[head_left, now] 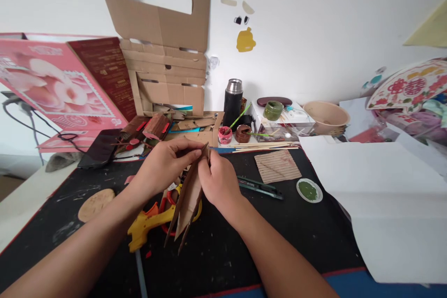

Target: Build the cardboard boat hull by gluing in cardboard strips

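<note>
Between my two hands is a folded piece of brown cardboard (188, 202), its layers spread apart at the near end and pressed together at the far tip. My left hand (171, 160) pinches the tip from the left, thumb on top. From the other side my right hand (220, 177) grips the same piece, fingers curled around its edge. Below the cardboard lies a yellow glue gun (150, 223), partly hidden, with a glue stick (140, 272) at its back. Red-and-yellow scissors (166, 205) lie partly covered behind the cardboard.
A green utility knife (261, 187), a corrugated cardboard square (277, 166) and a lid with green paint (309, 190) lie right. Paint jars (243, 133) and a black thermos (233, 104) stand behind. A phone (99, 148) and a round tan disc (96, 204) are left; white paper (384, 205) covers the right.
</note>
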Demonstrator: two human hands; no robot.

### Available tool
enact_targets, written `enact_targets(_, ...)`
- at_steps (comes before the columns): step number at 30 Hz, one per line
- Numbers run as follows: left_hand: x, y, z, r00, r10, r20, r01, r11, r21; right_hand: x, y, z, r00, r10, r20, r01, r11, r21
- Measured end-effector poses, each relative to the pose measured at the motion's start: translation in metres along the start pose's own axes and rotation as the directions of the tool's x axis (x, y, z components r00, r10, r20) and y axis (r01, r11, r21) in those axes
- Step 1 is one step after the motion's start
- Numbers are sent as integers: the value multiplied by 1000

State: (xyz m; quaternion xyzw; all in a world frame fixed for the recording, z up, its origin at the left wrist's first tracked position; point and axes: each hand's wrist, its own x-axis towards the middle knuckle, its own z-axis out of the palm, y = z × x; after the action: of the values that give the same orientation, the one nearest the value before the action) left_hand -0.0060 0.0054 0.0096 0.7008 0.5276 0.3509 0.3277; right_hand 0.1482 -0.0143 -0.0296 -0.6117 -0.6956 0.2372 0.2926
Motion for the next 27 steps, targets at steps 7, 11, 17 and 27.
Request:
enact_targets(7, 1, -2, 0, 1000, -2, -5, 2, 1000, -21, 0, 0, 0, 1000, 13, 12, -13, 1000, 4)
enact_targets(11, 4, -6, -2, 999, -20, 43, 22, 999, -47, 0, 0, 1, 1000, 5, 13, -5, 1000, -11)
enact_targets(17, 5, -8, -2, 998, -39, 52, 43, 995, -85, 1, 1, 1, 1000, 8, 12, -8, 1000, -20)
enact_targets(27, 12, -19, -6, 978, -116, 173, 156, 958, -239, 1, 1, 3, 1000, -11, -5, 11, 1000, -12)
